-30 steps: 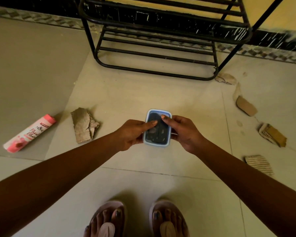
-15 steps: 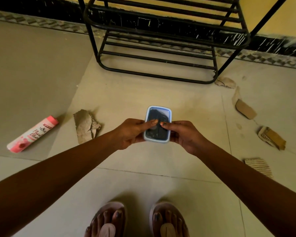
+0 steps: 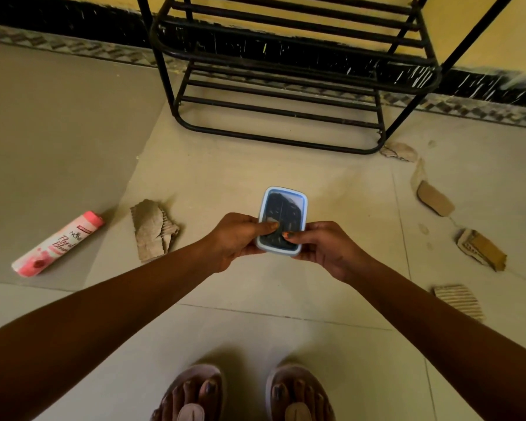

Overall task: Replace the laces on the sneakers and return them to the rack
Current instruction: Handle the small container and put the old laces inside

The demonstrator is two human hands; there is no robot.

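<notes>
A small rectangular container with a pale blue rim (image 3: 281, 220) and dark contents is held in front of me above the floor. My left hand (image 3: 236, 240) grips its left side with the thumb on the lid. My right hand (image 3: 324, 249) grips its right side, thumb on the lid near the near edge. A black metal shoe rack (image 3: 289, 86) stands against the wall ahead; its visible shelves hold nothing. No sneakers or laces are in view.
A pink bottle (image 3: 57, 244) lies on the floor at left. Torn cardboard pieces (image 3: 152, 230) lie left of my hands, and several more (image 3: 434, 197) are scattered at right. My feet in sandals (image 3: 243, 393) are at the bottom.
The container has dropped a little in my hands' grip, and both thumbs have slid toward its near end. The view has tilted up slightly, showing more of the rack.
</notes>
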